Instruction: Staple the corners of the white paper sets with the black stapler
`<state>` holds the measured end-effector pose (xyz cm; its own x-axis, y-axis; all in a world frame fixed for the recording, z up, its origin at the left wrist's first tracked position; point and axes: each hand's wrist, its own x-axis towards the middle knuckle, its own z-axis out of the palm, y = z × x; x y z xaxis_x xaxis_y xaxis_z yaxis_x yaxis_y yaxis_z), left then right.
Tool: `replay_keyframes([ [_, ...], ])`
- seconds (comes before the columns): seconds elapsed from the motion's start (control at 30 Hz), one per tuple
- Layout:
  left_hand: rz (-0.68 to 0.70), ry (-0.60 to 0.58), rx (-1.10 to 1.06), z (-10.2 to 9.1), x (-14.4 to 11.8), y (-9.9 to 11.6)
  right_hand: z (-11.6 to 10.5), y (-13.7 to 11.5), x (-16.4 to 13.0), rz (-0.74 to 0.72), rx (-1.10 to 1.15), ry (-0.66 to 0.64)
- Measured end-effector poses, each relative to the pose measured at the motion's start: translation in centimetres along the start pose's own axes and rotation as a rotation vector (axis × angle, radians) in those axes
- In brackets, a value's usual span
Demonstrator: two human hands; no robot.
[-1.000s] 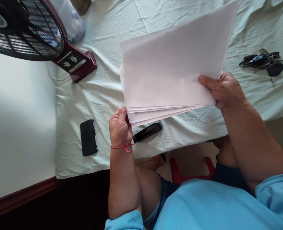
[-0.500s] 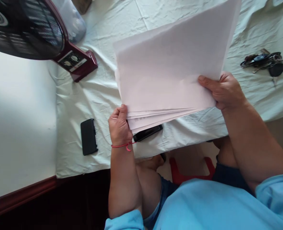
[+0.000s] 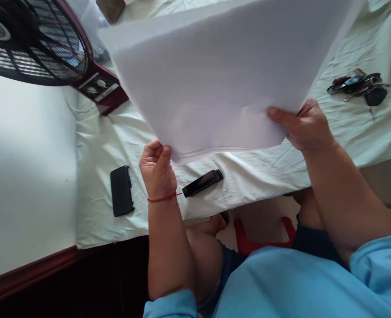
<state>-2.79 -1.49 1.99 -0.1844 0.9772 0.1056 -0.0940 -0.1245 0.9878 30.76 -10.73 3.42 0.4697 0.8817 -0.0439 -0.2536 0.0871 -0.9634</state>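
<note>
A stack of white paper sheets (image 3: pixel 215 84) is held up over the tabletop (image 3: pixel 248 172), its far edge running out of the top of the view and its near edge facing the person. The left hand (image 3: pixel 157 170) comes up from below with the forearm nearly upright in view, its grip pinching the stack's near left corner between thumb and curled fingers. The right hand (image 3: pixel 309 126) reaches in on a slant from the lower right, its grip pinching the stack by the near right corner, thumb flat on top and fingers underneath. A red cord (image 3: pixel 164 198) circles the left wrist.

A black stapler-like object (image 3: pixel 203 183) lies between the stack's near edge and the tabletop's front edge, just right of the left wrist. A black phone-shaped object (image 3: pixel 121 191) lies to the left of that wrist, near the tabletop's left side, with a strip of pale cloth between them. Past the right hand, more cloth stretches to a bunch of keys (image 3: pixel 361 86). On the far left, the stack's far corner overlaps the base of a fan (image 3: pixel 32 48) in view; whether they touch cannot be told.
</note>
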Motion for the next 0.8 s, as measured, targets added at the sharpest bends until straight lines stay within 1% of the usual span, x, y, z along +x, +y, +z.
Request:
replay_keyframes([
  [0.13, 0.003, -0.009, -0.027, 0.0, 0.0, 0.7, -0.2, 0.0, -0.1, -0.019, -0.001, -0.045],
  [0.23, 0.023, -0.023, -0.066, 0.1, 0.0, 1.0, -0.5, -0.3, -0.3, -0.025, -0.051, -0.056],
  [0.33, 0.041, -0.024, -0.075, 0.1, -0.2, 0.9, -0.7, -0.9, -0.6, -0.021, -0.112, -0.101],
  [0.5, 0.059, -0.01, -0.06, 0.2, -0.5, 0.6, -1.1, -0.9, -0.7, 0.065, -0.173, -0.185],
  [0.6, 0.045, -0.017, -0.039, 0.4, -0.6, 0.5, -1.3, -0.1, -0.4, 0.086, -0.218, -0.16],
  [0.67, 0.071, -0.033, -0.053, 0.4, -0.7, 0.6, -1.3, 0.4, -0.2, 0.057, -0.258, -0.127],
  [0.8, 0.206, -0.081, -0.084, 0.3, -0.7, 1.1, -1.1, 0.6, -0.1, -0.079, -0.277, -0.121],
])
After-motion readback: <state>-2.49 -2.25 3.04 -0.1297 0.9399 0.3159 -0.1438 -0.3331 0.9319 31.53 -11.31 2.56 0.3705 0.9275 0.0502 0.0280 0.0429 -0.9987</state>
